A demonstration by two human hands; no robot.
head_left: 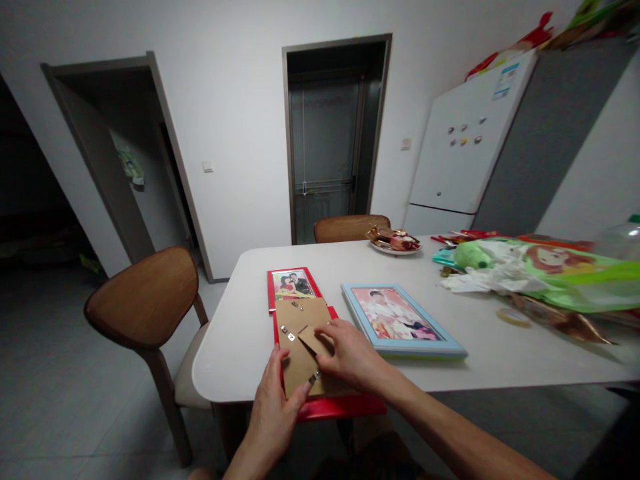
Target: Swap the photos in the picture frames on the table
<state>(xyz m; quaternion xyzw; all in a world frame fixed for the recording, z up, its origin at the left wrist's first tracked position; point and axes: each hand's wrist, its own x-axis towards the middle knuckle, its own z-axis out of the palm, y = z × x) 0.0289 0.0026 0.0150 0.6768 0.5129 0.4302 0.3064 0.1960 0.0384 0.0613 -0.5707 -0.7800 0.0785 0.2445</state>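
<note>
A red picture frame (340, 405) lies face down at the near edge of the table, its brown backing board (300, 380) showing with metal clips around it. My left hand (275, 393) grips the frame's left side, fingers along the edge and thumb on the board beside a lower clip (314, 377). Between the thumb and fingers of my right hand (347, 353) is the board's brown stand flap (311, 339), partly raised. Just beyond, a smaller red frame with a couple's photo (293, 285) lies face up, touching or overlapped by the board.
To the right lies a light blue photo frame (363, 320). A plate of items (395, 248) stands at the table's far side. Green plastic packaging (565, 273), white tissue (495, 275) and a tape roll (513, 319) crowd the right. Wooden chairs (145, 293) stand left and behind.
</note>
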